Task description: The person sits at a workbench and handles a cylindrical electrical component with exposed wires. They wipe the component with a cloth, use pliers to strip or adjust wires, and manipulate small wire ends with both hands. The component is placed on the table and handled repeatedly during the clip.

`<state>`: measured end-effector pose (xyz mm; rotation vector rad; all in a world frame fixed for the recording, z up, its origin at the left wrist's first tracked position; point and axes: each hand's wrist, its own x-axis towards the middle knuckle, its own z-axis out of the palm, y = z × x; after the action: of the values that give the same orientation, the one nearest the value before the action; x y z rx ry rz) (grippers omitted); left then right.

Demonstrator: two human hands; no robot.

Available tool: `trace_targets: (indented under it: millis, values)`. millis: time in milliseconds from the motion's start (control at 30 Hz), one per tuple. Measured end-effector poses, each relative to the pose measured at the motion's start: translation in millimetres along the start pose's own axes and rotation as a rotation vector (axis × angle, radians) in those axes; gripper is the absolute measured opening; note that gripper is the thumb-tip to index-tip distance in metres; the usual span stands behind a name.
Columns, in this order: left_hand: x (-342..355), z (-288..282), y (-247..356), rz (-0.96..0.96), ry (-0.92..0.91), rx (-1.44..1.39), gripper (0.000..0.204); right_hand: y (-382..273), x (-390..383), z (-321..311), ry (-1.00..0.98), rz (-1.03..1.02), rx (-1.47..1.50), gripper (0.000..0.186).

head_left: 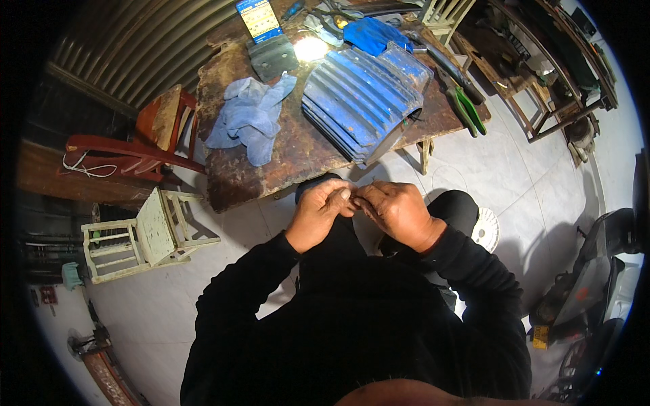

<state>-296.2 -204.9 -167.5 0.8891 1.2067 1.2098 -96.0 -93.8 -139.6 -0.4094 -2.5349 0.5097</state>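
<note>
My left hand point(321, 208) and my right hand point(399, 213) meet over my lap, just off the near edge of the worn wooden table point(298, 159). Both are closed, fingertips pinched together. Whatever lies between them is too small or too hidden to make out. Beyond them on the tabletop lies a blue ribbed metal motor housing point(362, 101), scuffed and tilted, its near end at the table's edge. To its left a crumpled light-blue cloth point(250, 115) is spread out.
Green-handled pliers point(467, 111) lie at the table's right side. A phone point(258, 19) leans on a dark block point(274, 57) at the back, near a bright blue cloth point(376, 35). A red wooden chair point(145, 145) and a pale chair point(159, 227) stand left; a motorbike point(582, 284) stands right.
</note>
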Motion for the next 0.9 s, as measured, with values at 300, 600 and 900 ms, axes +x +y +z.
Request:
trace_targets:
  millis: [300,600,900]
  values:
    - [9.3,-23.0,17.8,-0.348,-0.383,-0.231,0.036,8.8,1.3,-14.3,-0.030,-0.210,0.068,0.022]
    - [11.0,-22.5,7.5,-0.342,-0.240,-0.377,0.023,0.9,11.5,-20.4,0.141,-0.172,0.100,0.021]
    - [0.6,-10.2,7.5,-0.025,-0.020,-0.113,0.009,0.4,-4.1,-6.8,-0.031,0.289,0.522,0.013]
